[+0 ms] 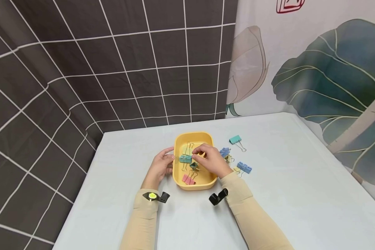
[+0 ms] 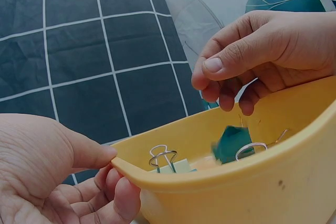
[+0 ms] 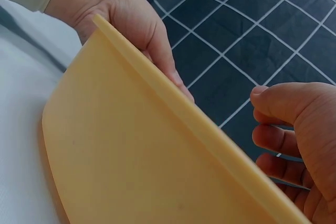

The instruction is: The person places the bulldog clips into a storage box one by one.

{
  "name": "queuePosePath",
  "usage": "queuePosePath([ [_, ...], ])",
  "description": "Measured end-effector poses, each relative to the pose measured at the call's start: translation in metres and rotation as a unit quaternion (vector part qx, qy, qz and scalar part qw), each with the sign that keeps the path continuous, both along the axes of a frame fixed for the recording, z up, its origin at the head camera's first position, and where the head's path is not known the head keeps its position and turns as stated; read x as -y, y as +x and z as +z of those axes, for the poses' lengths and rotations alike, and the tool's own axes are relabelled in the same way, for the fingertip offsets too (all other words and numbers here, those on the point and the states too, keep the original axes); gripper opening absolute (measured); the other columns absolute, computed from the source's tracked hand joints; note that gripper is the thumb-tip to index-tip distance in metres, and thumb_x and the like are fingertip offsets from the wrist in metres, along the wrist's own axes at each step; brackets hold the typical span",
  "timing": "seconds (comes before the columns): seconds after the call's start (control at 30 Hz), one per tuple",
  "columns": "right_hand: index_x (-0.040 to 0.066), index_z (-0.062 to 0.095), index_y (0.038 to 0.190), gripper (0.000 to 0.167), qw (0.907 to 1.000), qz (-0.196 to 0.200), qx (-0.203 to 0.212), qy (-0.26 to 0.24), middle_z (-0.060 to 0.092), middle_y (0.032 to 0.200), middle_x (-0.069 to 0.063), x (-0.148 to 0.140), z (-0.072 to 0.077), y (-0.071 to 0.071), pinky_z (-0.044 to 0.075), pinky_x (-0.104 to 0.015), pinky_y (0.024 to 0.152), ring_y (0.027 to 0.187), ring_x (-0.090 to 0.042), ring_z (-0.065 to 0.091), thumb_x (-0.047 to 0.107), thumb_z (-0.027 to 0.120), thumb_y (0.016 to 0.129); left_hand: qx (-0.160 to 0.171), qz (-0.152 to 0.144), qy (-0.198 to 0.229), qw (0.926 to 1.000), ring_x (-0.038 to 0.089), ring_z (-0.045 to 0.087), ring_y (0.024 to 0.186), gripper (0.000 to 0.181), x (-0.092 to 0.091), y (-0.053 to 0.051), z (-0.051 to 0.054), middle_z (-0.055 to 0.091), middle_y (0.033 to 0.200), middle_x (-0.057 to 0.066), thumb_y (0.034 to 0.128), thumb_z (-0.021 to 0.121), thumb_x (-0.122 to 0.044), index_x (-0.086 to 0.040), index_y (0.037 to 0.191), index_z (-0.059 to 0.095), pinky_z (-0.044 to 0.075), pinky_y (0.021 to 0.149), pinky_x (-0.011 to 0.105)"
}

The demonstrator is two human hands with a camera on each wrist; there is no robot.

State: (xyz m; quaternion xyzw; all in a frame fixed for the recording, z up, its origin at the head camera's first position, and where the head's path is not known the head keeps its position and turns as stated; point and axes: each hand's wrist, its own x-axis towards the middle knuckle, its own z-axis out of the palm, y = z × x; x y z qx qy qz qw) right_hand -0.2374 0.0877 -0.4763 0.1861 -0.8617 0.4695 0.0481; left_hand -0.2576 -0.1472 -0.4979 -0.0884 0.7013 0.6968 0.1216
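Note:
My left hand [image 1: 157, 166] pinches the left rim of a yellow plastic basin [image 1: 195, 188], thumb on top and fingers outside. Above the basin's right half hovers my right hand [image 1: 214, 161], its fingers loosely bent with nothing between them. Below those fingers, in the left wrist view, a dark green binder clip [image 2: 231, 144] looks slightly blurred inside the basin. Also in there are a teal binder clip [image 1: 185, 159], a pink binder clip [image 1: 188, 179] and a pale yellow one [image 1: 186, 150]. The basin's wall hides its contents in the right wrist view.
Right of the basin, on the white table [image 1: 300, 208], lie a teal binder clip [image 1: 235, 139], a blue one [image 1: 244, 167] and another blue one [image 1: 225, 152]. Yellowish clips sit among them, partly hidden by my right hand. A dark gridded curtain [image 1: 128, 80] hangs behind.

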Motion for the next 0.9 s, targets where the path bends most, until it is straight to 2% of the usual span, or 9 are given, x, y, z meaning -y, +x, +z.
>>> queuePosePath([
  [0.17, 0.006, 0.073, 0.109, 0.02, 1.0, -0.004, -0.001, -0.005, 0.066, 0.101, 0.002, 0.0, 0.0, 0.0, 0.052, -0.035, 0.081, 0.095, -0.02, 0.057, 0.021, 0.072, 0.095, -0.003, 0.0, -0.002, 1.0, 0.016, 0.064, 0.076, 0.043, 0.0, 0.0, 0.0, 0.066, 0.111, 0.011, 0.0998, 0.06, -0.009, -0.021, 0.141, 0.057, 0.054, 0.053, 0.024],
  [0.37, 0.01, 0.074, 0.105, 0.014, 0.9998, -0.016, -0.009, -0.005, 0.067, 0.1, 0.002, -0.004, 0.001, -0.001, 0.052, -0.033, 0.078, 0.094, -0.019, 0.058, 0.02, 0.071, 0.096, -0.002, -0.001, -0.003, 1.0, 0.017, 0.065, 0.078, 0.043, 0.0, 0.0, 0.001, 0.066, 0.113, 0.013, 0.1001, 0.06, -0.01, -0.021, 0.142, 0.057, 0.055, 0.054, 0.024],
  [0.67, 0.007, 0.073, 0.107, 0.014, 0.9956, -0.073, -0.019, -0.055, 0.068, 0.101, -0.003, -0.026, 0.004, -0.006, 0.053, -0.033, 0.078, 0.088, -0.02, 0.059, 0.016, 0.07, 0.096, 0.002, 0.0, -0.006, 1.0, 0.019, 0.065, 0.08, 0.043, -0.001, 0.0, 0.001, 0.065, 0.115, 0.013, 0.1005, 0.06, -0.01, -0.022, 0.141, 0.057, 0.055, 0.055, 0.025],
  [0.9, 0.006, 0.071, 0.11, 0.018, 0.9915, -0.111, -0.02, -0.064, 0.068, 0.105, -0.008, -0.046, 0.003, -0.01, 0.052, -0.035, 0.081, 0.095, -0.023, 0.06, 0.018, 0.067, 0.098, 0.004, 0.003, -0.004, 1.0, 0.02, 0.065, 0.083, 0.042, 0.0, 0.0, 0.0, 0.065, 0.115, 0.013, 0.1004, 0.06, -0.01, -0.021, 0.141, 0.057, 0.055, 0.055, 0.025],
])
